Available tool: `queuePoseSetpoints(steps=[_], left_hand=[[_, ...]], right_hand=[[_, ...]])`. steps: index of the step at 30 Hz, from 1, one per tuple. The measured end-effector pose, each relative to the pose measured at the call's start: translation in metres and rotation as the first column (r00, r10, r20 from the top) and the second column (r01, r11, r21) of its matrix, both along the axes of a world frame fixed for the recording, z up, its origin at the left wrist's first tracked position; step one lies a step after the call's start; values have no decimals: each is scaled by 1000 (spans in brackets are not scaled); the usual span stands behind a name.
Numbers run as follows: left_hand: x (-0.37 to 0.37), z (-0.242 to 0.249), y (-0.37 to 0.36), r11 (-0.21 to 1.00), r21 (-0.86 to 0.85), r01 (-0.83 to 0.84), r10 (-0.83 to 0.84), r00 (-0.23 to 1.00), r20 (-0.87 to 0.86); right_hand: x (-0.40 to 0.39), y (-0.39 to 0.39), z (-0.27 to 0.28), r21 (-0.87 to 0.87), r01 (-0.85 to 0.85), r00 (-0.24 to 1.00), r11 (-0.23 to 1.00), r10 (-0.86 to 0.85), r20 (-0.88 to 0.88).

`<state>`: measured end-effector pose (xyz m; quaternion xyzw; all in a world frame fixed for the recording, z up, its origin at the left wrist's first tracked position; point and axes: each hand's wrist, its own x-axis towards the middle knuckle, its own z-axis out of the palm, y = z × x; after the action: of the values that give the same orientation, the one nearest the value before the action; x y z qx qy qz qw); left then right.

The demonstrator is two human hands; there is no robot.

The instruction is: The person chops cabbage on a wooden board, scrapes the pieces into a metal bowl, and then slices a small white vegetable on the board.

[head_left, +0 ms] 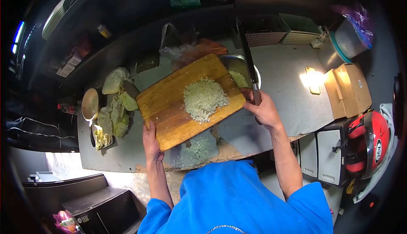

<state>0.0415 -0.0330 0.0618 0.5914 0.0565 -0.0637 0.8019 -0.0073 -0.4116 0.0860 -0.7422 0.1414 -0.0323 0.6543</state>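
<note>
Blue shirt [237, 200]; hands: L [151, 142] gripping board [169, 106] edge, R [265, 109] clenching knife [249, 62] beside cabbage [204, 98].

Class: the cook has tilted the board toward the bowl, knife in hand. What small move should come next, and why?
Probably sweep the knife in the right hand across the cutting board, pushing the chopped cabbage into the steel bowl: the left hand grips the board's near edge, and its far corner overlaps the bowl.

Left hand [151, 142] lifts cutting board [169, 111] edge; chopped cabbage [204, 98] on it; right hand [263, 109] grips knife [248, 62].
</note>
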Motion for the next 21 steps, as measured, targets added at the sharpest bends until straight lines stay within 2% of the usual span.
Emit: queuePoseSetpoints(steps=[1,2,3,4,6,9,10,12,13,15,16,18,21], left_hand=[[2,-4,-6,999,-23,-34,34,999,0],[3,-6,-10,997,-44,-66,66,998,-4],[1,-4,-16,997,-44,-59,59,998,-6],[-2,-1,-20,996,-40,-85,85,996,-6],[-7,3,-24,994,-25,-107,106,994,-7],[-12,6,-26,987,-14,-159,159,987,17],[-14,7,-27,984,-1,-177,177,984,5],[-18,6,-28,979,16,-202,202,979,-9],[-19,5,-29,976,23,-217,217,976,-13],[-21,4,-31,972,35,-234,235,972,-19],[-22,4,-33,969,39,-246,246,969,-18],[-23,3,-35,965,50,-259,260,965,-19],[-22,1,-39,963,34,-266,266,964,0]], right_hand=[[4,-4,-11,-6,4,1000,1000,-4,4],[7,-7,-24,12,21,995,1000,-22,97],[9,-5,-21,34,37,981,999,-42,188],[6,-5,-17,36,43,981,998,-49,186],[0,0,0,-343,72,991,937,-105,-80],[-18,19,22,-403,110,993,909,-115,11],[-24,26,36,-400,104,994,910,-111,7],[-36,42,62,-289,11,987,957,-57,-152],[-42,48,65,-285,4,986,958,-51,-156],[-53,59,66,-218,-161,972,963,115,-207],[-57,65,63,-213,-164,971,963,119,-209],[-65,78,57,-229,-324,940,918,285,-190],[-68,92,47,-219,-350,931,911,312,-191]])
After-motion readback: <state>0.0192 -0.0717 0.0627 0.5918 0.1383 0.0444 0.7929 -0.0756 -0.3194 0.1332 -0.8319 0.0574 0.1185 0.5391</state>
